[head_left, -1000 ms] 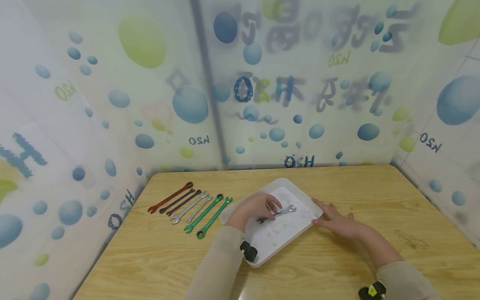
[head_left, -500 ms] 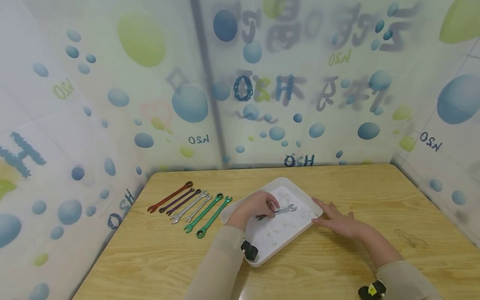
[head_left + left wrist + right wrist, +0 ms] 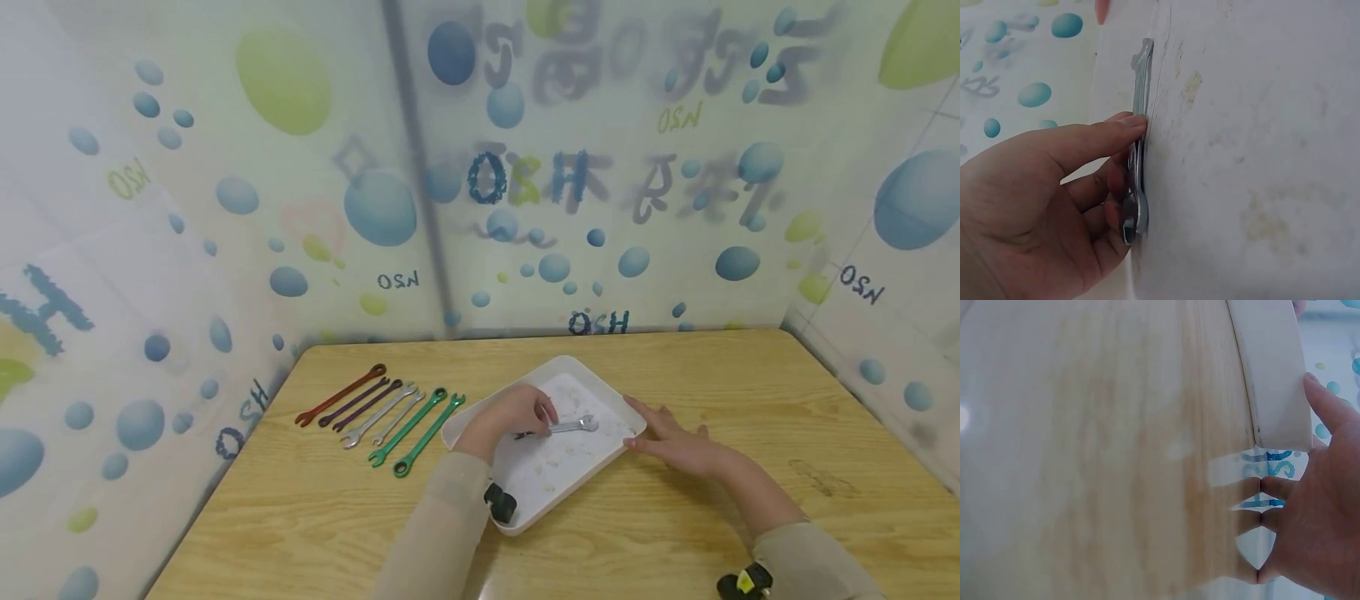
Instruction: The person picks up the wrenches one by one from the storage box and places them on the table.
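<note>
Inside the white tray (image 3: 517, 492), my left hand (image 3: 513, 417) pinches a silver wrench (image 3: 573, 426) between thumb and fingers. The left wrist view shows the wrench (image 3: 1141, 94) close along the tray floor (image 3: 1260, 137), the thumb across its middle and curled fingers partly covering the lower end. My right hand (image 3: 678, 446) is at the tray's right corner, fingers spread and mostly straight. In the right wrist view its thumb (image 3: 1325, 403) touches the tray wall (image 3: 1275, 375), and the other fingertips rest on the wooden table (image 3: 1147, 487).
Left of the tray several wrenches lie slanted in a row: a red wrench (image 3: 341, 395), purple ones such as this wrench (image 3: 367, 405), silver ones such as this wrench (image 3: 378, 414), and green ones such as this wrench (image 3: 429, 435). A patterned wall (image 3: 510, 283) stands behind the table.
The free end of the wrench in my left hand has swung slightly toward me, and the wrench lies more level across the tray. My right hand and the tray have stayed put.
</note>
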Tool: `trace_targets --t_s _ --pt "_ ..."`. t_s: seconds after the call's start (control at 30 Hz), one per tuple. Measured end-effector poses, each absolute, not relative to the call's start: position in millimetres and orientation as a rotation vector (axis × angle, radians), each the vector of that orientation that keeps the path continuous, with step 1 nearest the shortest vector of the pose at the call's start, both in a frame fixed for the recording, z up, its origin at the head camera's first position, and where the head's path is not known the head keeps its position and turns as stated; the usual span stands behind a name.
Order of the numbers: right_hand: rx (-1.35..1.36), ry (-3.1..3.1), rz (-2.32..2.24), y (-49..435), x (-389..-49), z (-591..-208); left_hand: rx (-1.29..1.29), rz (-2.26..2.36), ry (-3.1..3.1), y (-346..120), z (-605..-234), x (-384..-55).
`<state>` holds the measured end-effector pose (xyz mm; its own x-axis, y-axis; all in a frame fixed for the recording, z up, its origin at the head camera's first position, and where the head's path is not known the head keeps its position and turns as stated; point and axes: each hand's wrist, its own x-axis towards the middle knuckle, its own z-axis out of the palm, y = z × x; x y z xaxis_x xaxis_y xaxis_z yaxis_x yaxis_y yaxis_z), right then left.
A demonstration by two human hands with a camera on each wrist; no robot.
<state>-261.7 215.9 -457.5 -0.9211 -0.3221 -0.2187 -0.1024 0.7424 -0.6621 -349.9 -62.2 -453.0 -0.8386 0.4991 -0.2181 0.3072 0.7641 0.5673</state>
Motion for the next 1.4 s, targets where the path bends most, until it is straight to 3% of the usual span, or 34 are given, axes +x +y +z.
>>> trace_targets --t_s 0.77,1.4 --pt "-0.338 2.625 -0.972 217.1 -261.4 -455.4 0.732 0.888 2.447 -69.3 -445.6 -353.6" --pt "-0.353 2.626 -0.942 215.3 -259.4 -452.6 0.58 1.071 2.36 -80.9 -401.1 -340.5"
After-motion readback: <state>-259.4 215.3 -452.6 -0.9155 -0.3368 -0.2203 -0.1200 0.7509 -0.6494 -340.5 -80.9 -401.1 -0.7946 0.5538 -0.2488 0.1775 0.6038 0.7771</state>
